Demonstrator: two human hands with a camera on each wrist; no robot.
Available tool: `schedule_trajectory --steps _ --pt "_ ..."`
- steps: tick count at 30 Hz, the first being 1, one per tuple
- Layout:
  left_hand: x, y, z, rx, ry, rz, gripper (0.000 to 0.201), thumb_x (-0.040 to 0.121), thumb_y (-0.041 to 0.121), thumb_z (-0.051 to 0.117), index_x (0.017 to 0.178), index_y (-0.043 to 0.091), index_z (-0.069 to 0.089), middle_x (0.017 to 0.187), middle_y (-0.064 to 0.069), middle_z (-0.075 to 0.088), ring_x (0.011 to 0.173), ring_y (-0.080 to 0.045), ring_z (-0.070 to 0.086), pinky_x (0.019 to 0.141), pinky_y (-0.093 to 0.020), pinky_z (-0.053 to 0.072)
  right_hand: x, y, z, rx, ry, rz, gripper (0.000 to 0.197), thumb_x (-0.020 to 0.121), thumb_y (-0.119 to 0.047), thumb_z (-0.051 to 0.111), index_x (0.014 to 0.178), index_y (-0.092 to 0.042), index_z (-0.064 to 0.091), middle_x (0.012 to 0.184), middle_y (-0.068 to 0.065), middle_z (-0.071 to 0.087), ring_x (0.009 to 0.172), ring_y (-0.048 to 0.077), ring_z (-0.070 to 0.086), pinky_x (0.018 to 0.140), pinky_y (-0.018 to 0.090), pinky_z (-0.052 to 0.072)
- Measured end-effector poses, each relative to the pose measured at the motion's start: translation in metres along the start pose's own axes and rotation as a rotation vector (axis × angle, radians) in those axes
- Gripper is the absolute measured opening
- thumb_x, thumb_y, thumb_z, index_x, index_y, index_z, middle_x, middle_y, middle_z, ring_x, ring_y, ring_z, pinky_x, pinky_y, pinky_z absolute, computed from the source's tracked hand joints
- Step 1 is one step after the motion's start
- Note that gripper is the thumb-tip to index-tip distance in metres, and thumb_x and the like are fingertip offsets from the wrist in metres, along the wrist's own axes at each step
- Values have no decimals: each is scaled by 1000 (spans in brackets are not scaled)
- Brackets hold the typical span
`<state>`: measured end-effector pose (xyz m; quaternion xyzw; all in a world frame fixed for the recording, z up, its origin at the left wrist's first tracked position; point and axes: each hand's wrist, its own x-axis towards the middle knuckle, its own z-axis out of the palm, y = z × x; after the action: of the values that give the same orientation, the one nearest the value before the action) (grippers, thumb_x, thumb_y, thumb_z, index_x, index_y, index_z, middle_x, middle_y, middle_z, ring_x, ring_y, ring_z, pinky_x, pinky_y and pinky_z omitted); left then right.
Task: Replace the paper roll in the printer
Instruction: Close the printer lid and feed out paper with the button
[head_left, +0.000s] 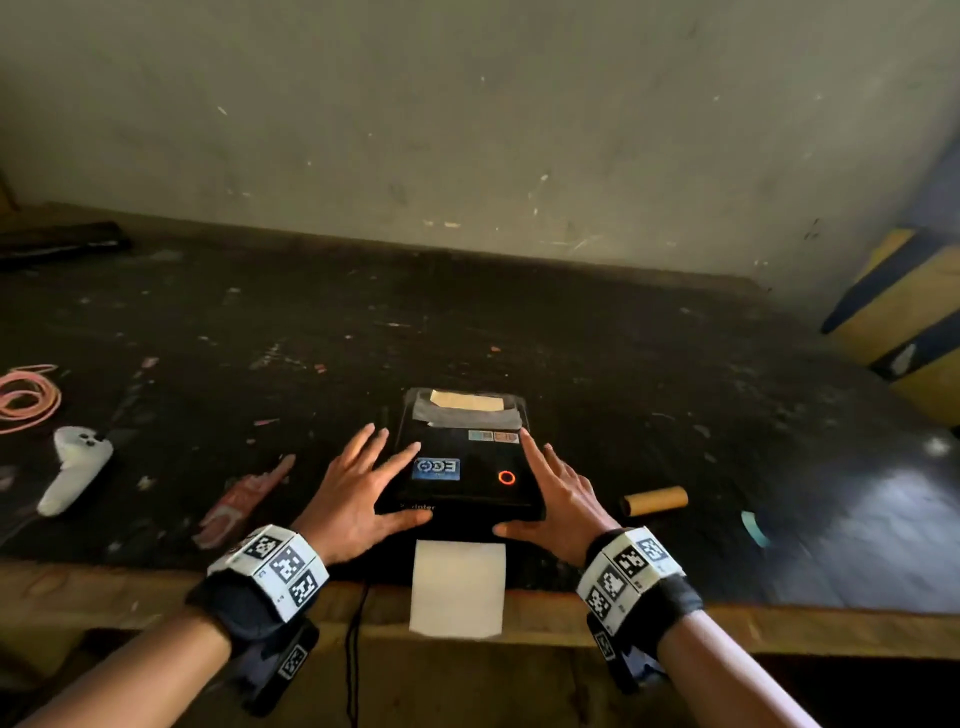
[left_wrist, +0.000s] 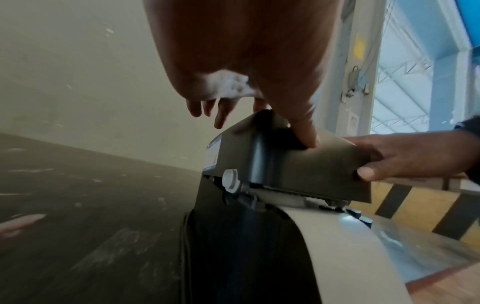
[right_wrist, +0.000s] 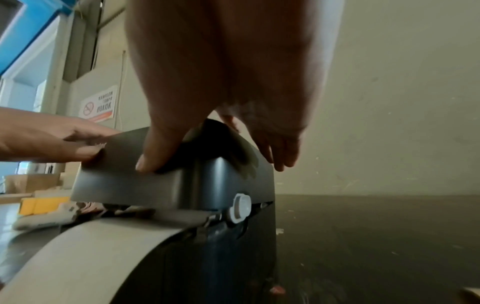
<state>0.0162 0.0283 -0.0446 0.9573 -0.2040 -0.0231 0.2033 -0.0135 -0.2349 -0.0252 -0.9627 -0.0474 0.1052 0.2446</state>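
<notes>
Both hands are pressing flat on the small black plastic printer (head_left: 467, 462) sitting at the near edge of the scuffed dark table (head_left: 675, 395): the left hand (head_left: 358, 488) and the right hand (head_left: 558, 491) are spread with straight fingers, gripping nothing. A white paper strip (head_left: 458, 587) is hanging out the front. An empty brown cardboard core (head_left: 655, 500) is lying just right. A stained pale wall (head_left: 467, 130) is backing the table.

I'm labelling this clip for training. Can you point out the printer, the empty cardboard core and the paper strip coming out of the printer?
printer (head_left: 467, 467): head view, on its black top cover.
empty cardboard core (head_left: 655, 500): head view, middle of the brown tube.
paper strip (head_left: 458, 587): head view, centre of the white sheet.
</notes>
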Motion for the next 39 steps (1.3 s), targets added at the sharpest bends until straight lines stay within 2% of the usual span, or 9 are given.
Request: schedule_trajectory --steps 3,5,7,10,12,16,22,25,39 --pt "-1 4 5 -21 -100 -101 115 44 96 25 141 42 -3 157 -11 2 142 -20 -13 115 -52 10 4 -1 9 -48 -72 68 118 70 -60 68 138 -37 -26 157 19 5 144 30 5 116 50 12" --pt "2 9 5 -42 -128 -163 112 51 89 42 139 45 -11 156 -13 1 143 -23 -11 114 -51 9 8 -2 8 -68 -111 99 120 68 -63 67 136 -38 -29 156 17 14 143 30 16 114 52 20" --pt "1 12 8 -74 -123 -188 111 53 83 50 137 48 -13 156 -14 6 143 -25 -4 114 -50 12 8 -4 8 -80 -132 108 120 68 -63 67 135 -40 -30 153 14 26 137 30 31 110 52 28" --pt "-7 15 13 -103 -120 -204 112 46 89 44 133 54 -16 154 -13 16 143 -28 7 111 -53 19 3 -6 11 -71 -159 116 119 73 -54 68 135 -38 -32 147 11 38 125 28 46 104 48 38" --pt "-12 19 15 -132 -111 -234 108 57 77 57 134 53 -14 153 -14 19 141 -31 14 109 -55 25 -1 -7 13 -9 -169 118 118 76 -46 69 136 -37 -32 144 11 42 119 27 52 100 44 43" --pt "-16 30 8 -73 -129 -272 101 69 66 60 138 48 -12 152 -14 21 140 -32 17 108 -52 28 -4 -9 13 17 -162 131 117 78 -41 70 137 -36 -31 144 12 42 119 28 52 97 44 43" --pt "1 33 3 9 -226 -281 110 66 64 65 142 34 -9 146 -16 32 133 -31 31 106 -48 32 -6 -11 14 1 -143 144 116 78 -40 69 137 -37 -30 142 13 45 116 28 55 96 46 45" --pt "0 32 11 -60 -238 -305 112 67 61 67 140 36 -16 145 -16 32 130 -32 34 103 -49 35 -7 -10 16 -6 -124 156 115 78 -41 70 137 -39 -28 140 12 47 114 28 56 95 46 47" --pt "-2 32 14 -99 -206 -304 113 69 57 68 138 39 -20 145 -15 34 127 -32 41 99 -50 39 -5 -10 16 42 -127 186 114 77 -39 71 137 -42 -27 138 11 49 113 28 57 92 45 47"
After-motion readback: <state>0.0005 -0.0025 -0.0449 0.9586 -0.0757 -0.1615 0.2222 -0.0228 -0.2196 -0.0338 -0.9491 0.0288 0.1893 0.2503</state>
